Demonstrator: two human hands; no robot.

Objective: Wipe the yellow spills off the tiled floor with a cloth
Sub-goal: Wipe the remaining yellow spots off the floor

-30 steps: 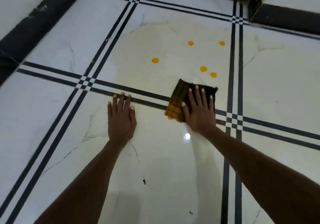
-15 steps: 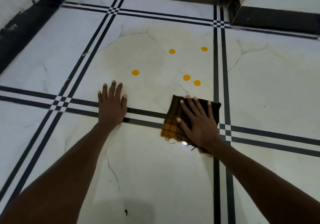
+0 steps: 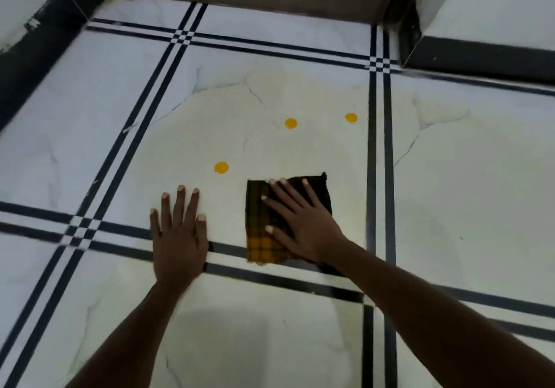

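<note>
Right hand [image 3: 303, 225] lies flat, fingers spread, pressing the cloth [image 3: 261, 237].

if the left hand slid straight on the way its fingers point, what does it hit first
Probably the nearest yellow spill: the left hand lies flat, its fingers aimed up and slightly right. It may just skim past the spot's left side; beyond that, bare tile only.

Both forearms are bare, no sleeves, with short pale nails on the fingers [image 3: 181, 191].
</note>
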